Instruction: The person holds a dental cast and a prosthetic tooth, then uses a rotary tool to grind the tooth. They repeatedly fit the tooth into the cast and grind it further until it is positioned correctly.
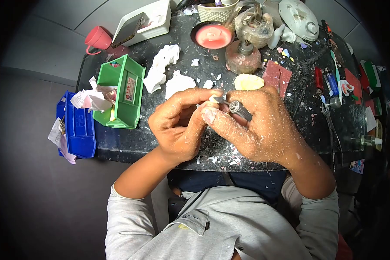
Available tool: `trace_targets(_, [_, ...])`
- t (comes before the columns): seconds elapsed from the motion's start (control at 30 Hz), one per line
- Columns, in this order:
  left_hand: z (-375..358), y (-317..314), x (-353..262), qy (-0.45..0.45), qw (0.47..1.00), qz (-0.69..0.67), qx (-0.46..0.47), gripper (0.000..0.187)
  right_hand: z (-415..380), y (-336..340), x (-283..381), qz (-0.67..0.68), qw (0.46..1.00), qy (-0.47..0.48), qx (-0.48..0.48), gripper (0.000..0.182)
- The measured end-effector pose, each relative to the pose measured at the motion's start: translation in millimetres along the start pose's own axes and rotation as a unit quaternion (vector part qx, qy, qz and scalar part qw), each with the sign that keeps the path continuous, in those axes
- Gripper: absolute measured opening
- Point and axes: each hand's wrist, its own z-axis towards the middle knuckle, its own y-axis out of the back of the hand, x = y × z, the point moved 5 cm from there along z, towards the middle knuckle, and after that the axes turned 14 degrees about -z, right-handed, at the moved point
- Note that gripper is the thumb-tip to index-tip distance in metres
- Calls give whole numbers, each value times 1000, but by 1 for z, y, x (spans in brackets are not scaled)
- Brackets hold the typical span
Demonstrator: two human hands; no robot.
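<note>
Close together above the front of the black table, my two hands meet fingertip to fingertip. My left hand [177, 125] pinches a small whitish piece [214, 99], mostly covered by the fingers; its exact kind does not show. In my right hand [266, 125] is a metal rotary handpiece [240, 109], its tip pointing left at the piece and seemingly touching it. Pale shavings and dust coat the right hand and wrist. Just beyond the right knuckles lies a pale yellow molded piece [248, 82], beside red wax sheets [277, 79].
Left are a green bin [132, 93] and a blue bin [80, 130] with crumpled paper. Crumpled white tissue [165, 63] lies mid-table. A pink-filled dish [213, 35] and glass burner [242, 58] stand behind my hands. Tools, a blue lighter [332, 84] and a cord lie right.
</note>
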Motion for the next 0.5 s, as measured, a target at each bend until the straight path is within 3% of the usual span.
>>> trace_targets(0.37, [-1,3,0,8,1000,17,-6,20,0,-2,-4,8,1000,-6,9,52])
trace_targets(0.47, [-1,3,0,9,999,40,-2,20,-1,-2,-3,-38,999,34,-21,52])
trace_targets(0.5, [-1,3,1,15,999,34,-4,20,0,-2,-3,-1,1000,5,-7,52])
